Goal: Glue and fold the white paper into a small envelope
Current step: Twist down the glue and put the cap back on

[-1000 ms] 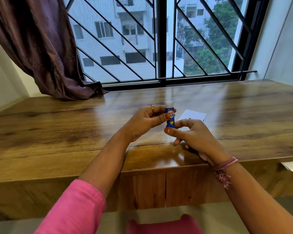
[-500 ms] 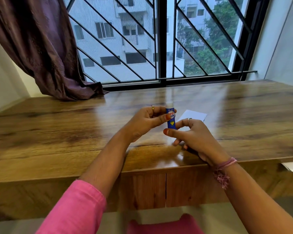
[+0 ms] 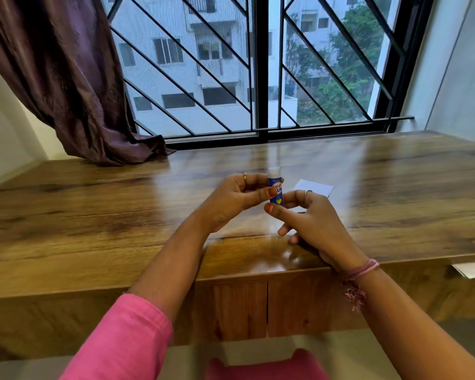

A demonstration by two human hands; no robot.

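Wood bench (image 3: 93, 215): both hands pinch glue (image 3: 275, 189), paper (image 3: 314, 187) just beyond fingers (image 3: 272, 208); stick may slip while twisting.

Blue glue stick (image 3: 276, 191) (yellow heart), white paper (image 3: 316, 187), purple curtain (image 3: 66, 78).

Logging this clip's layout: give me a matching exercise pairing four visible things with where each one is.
Things:
1. glue stick
2. white paper
3. purple curtain
4. thread bracelet

Places:
A. hanging at the window's left side
B. flat on the wooden table, beyond the hands
C. round the right wrist
D. upright between the left hand and right hand

Pairs: 1-D, 2-B, 3-A, 4-C
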